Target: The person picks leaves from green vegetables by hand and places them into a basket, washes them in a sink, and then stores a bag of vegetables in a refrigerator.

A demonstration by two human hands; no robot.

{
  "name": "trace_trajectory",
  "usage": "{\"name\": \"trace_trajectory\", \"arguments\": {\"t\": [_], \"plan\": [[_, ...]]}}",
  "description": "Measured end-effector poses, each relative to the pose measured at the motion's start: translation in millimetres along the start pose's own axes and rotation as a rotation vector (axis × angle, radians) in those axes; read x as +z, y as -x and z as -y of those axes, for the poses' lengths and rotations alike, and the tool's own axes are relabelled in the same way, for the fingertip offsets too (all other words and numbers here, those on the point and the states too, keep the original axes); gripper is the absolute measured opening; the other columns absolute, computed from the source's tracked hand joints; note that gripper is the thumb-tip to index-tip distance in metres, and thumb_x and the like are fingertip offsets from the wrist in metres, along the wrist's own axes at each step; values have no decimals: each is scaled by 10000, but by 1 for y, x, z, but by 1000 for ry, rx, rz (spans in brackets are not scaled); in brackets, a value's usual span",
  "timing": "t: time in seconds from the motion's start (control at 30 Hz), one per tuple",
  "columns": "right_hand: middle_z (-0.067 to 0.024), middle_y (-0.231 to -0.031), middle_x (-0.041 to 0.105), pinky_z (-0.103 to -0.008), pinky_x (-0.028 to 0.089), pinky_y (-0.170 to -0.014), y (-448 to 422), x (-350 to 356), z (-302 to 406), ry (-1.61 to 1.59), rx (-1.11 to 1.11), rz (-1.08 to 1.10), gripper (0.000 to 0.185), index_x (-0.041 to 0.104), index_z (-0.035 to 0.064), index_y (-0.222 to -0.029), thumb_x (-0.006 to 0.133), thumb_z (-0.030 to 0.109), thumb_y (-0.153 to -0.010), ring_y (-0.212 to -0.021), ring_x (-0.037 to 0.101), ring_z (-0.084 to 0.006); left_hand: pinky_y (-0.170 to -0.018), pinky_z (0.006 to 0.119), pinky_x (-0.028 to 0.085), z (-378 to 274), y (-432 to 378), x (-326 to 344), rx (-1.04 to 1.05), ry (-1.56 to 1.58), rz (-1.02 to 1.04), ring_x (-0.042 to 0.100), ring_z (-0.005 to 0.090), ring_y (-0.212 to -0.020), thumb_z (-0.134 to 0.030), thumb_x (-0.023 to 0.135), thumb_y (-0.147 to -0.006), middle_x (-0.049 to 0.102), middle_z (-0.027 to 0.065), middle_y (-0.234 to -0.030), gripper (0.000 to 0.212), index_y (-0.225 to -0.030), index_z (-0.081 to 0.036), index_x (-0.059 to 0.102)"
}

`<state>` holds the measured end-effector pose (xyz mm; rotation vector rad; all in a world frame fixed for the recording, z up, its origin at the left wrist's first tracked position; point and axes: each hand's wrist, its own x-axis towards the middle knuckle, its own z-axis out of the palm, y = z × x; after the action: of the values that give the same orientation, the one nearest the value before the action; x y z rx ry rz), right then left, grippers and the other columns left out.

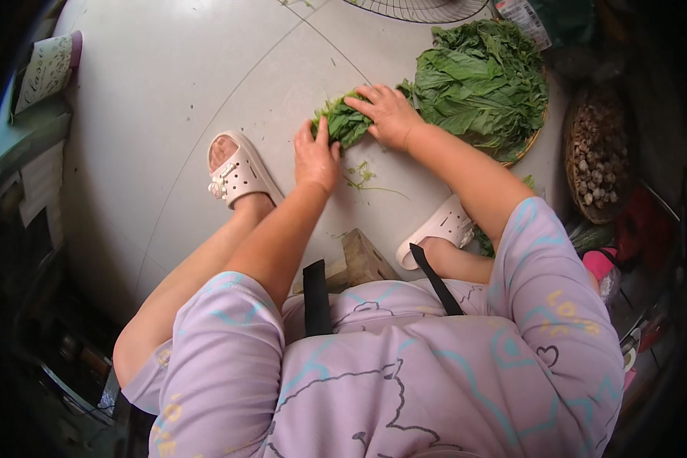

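Note:
A bunch of green leafy vegetables (343,123) lies low over the pale floor in front of me, between my hands. My left hand (317,154) holds its left end, with the cut stems beside the fingers. My right hand (386,114) is spread over the right end, fingers resting on the leaves; part of the bunch is hidden under it. Right of my right hand, a round woven basket (531,146) is heaped with large green leaves (481,86). A few thin stem scraps (366,177) lie on the floor just below the bunch.
My feet in pale clogs (243,172) stand on either side. A wooden stool (366,257) is partly visible under me. At the right is an oval basket (598,154) of small, roundish brown items. A wire-like round rim (423,7) shows at the top, a printed box (46,71) at the left.

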<state>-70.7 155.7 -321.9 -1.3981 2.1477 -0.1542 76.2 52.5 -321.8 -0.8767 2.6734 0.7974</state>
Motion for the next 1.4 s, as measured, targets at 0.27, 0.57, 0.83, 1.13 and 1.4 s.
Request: {"name": "trace_trajectory", "arguments": {"t": [0.27, 0.57, 0.83, 1.13, 1.4], "plan": [[-47, -1229, 317, -370, 326, -883, 48, 31, 17, -42, 70, -29, 616, 340, 197, -1220, 593, 118, -664, -1119, 314, -262, -948, 373, 254, -24, 58, 36, -312, 181, -84, 272, 382, -1133, -178, 546, -752, 233, 255, -1247, 555, -1230, -33, 302], [-115, -1224, 302, -361, 312, -916, 73, 50, 42, -334, 316, -13, 636, 317, 114, -1224, 599, 125, -655, -1105, 318, -308, -905, 364, 294, -48, 69, 48, -719, 431, 49, 343, 343, -1084, -230, 456, -809, 313, 224, -1197, 470, -1198, 4, 336], [-196, -1100, 457, -317, 352, -878, 78, 79, 57, -767, 492, -151, 532, 400, 8, -1152, 571, 158, -671, -1031, 437, -312, -730, 293, 413, -49, 60, 23, -934, 1598, 353, 500, 177, -850, -310, 374, -845, 522, 44, -974, 305, -1018, -82, 477], [-164, -1008, 513, -342, 408, -798, 46, 39, 3, -724, 506, -185, 459, 462, 36, -1075, 603, 90, -641, -926, 494, -318, -707, 307, 437, -7, -21, -18, -348, 606, 565, 546, 220, -814, -295, 458, -798, 573, 116, -896, 337, -1010, -47, 542], [-165, -1062, 475, -316, 377, -849, 46, 43, 14, -657, 565, -295, 513, 399, 12, -1129, 587, 91, -658, -981, 461, -310, -656, 288, 421, 25, -8, 40, -94, 441, -4, 518, 200, -670, -178, 457, -776, 566, 153, -725, 279, -941, 24, 555]]}}
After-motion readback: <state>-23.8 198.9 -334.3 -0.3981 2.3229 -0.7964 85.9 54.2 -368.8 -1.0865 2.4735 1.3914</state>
